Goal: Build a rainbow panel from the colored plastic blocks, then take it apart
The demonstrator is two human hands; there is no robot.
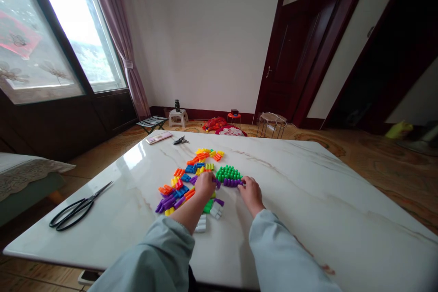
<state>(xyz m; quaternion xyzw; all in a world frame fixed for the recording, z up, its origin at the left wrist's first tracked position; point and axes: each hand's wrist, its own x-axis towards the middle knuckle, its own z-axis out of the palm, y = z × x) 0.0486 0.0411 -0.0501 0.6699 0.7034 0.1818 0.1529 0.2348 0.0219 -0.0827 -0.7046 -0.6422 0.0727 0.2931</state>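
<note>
On a white marble table [308,200] lies a spread of small coloured plastic building pieces [186,178] in orange, yellow, blue, purple, green and white. A joined block of green pieces [228,173] with a purple row [232,183] along its near edge sits in the middle. My left hand [205,185] is closed with its fingertips at the left end of the purple row. My right hand [251,193] pinches the right end of that row. Both arms wear pale blue sleeves.
Large black scissors [77,210] lie near the table's left edge. A pink phone [159,137] and a small dark tool [180,140] rest at the far edge. Beyond stand stools [178,117], a wire rack [271,124] and a dark door [290,54]. A bed edge [23,178] is at left.
</note>
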